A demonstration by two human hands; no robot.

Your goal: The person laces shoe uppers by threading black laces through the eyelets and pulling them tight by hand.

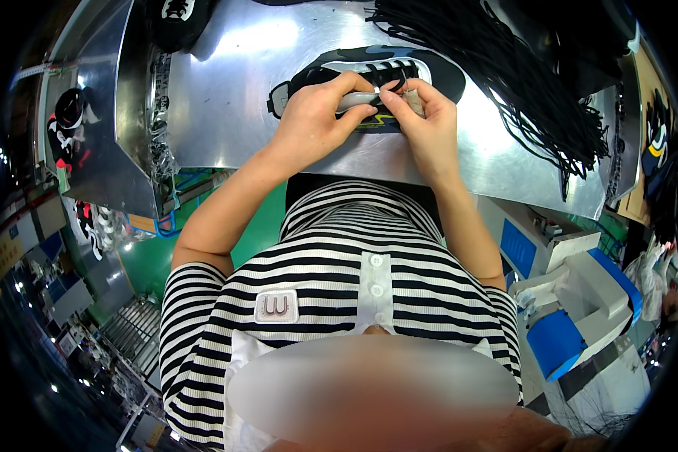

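Blk shoe (444, 75), L hand (315, 114), R hand (433, 120) at laces (401, 75) (metal tbl (226, 98))

Black-and-white striped short-sleeved top (320, 260), with both arms bare below the sleeves.

The stripes run across the body in the middle of the frame, over finely ribbed cloth, and curve in narrower bands toward the waist; they carry onto the left sleeve (192, 301), at lower left, and the right sleeve (508, 316), at lower right. A plain white placket (365, 282) comes down the centre with round, pale buttons (376, 291). Left of it sits a squarish white patch (277, 306) with rounded corners and a raised, darker looped motif. White collar points (245, 348) flank the blurred oval at lower centre.
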